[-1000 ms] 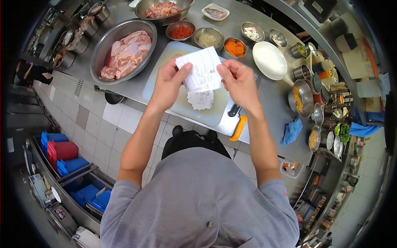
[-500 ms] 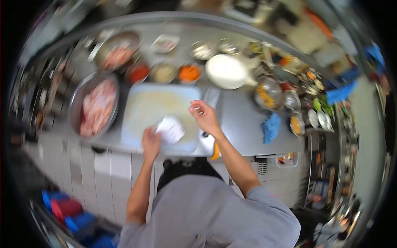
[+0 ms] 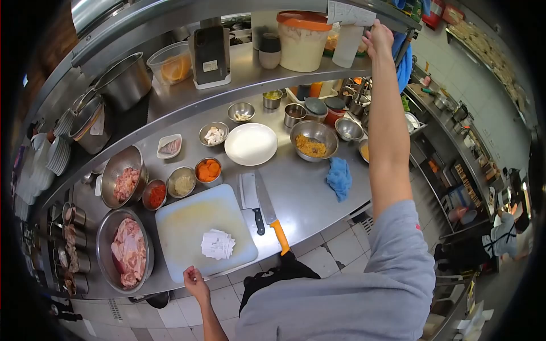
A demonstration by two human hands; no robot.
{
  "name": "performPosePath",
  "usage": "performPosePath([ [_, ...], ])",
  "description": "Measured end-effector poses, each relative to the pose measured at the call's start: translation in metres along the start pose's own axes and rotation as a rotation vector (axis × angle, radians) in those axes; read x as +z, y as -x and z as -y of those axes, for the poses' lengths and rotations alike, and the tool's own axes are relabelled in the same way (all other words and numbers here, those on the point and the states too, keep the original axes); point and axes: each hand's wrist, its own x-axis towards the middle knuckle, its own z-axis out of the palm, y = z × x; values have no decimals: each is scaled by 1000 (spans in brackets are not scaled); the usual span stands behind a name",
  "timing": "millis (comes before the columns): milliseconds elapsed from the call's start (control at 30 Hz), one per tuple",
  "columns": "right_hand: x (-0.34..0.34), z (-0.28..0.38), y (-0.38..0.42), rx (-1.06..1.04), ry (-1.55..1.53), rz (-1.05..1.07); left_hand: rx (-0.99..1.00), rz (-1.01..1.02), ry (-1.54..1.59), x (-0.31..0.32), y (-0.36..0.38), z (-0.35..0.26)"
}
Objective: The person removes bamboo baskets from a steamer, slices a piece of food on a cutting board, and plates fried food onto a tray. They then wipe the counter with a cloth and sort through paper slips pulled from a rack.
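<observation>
My right hand (image 3: 380, 40) reaches up to the upper shelf, its fingertips closed at the right end of a printed paper slip (image 3: 351, 12). Just under the slip stand a clear plastic cup (image 3: 346, 48) and an orange-rimmed tub (image 3: 304, 45) with pale contents. My left hand (image 3: 196, 282) is over the near edge of the cutting board (image 3: 182, 219), fingers loosely curled and nothing visible in them. A stack of white paper slips (image 3: 218, 244) lies on the board. To its right, a cleaver (image 3: 248, 190) and a yellow-handled knife (image 3: 265, 196) lie side by side.
Metal bowls of raw meat (image 3: 129, 250) stand left. Behind the board are sliced carrots (image 3: 208, 170), a white oval dish (image 3: 251, 144) and a bowl of yellow food (image 3: 310, 146). A blue cloth (image 3: 339, 179) lies right. Another person (image 3: 503, 236) is far right.
My right hand has gone from above the board up to the shelf. The paper stack now rests on the board, and my left hand has drawn away from it. The view has shifted upward.
</observation>
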Motion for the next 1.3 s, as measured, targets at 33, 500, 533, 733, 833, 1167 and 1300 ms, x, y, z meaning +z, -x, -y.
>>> performPosePath([
  [33,1,5,-1,42,32,31,-2,8,10,3,1,-2],
  [500,9,-6,16,207,-230,117,136,58,-71,9,19,-19],
  [533,11,-11,14,237,-275,143,142,56,-71,8,20,-20],
  [733,30,-6,55,347,-385,355,137,60,-58,6,24,-34],
  [833,39,4,76,308,-330,352,201,57,-69,6,23,-41],
  [1167,35,-12,286,311,-295,791,92,208,319,23,-3,-130],
  [1300,43,-38,446,521,-174,1087,113,529,608,43,-25,-225],
])
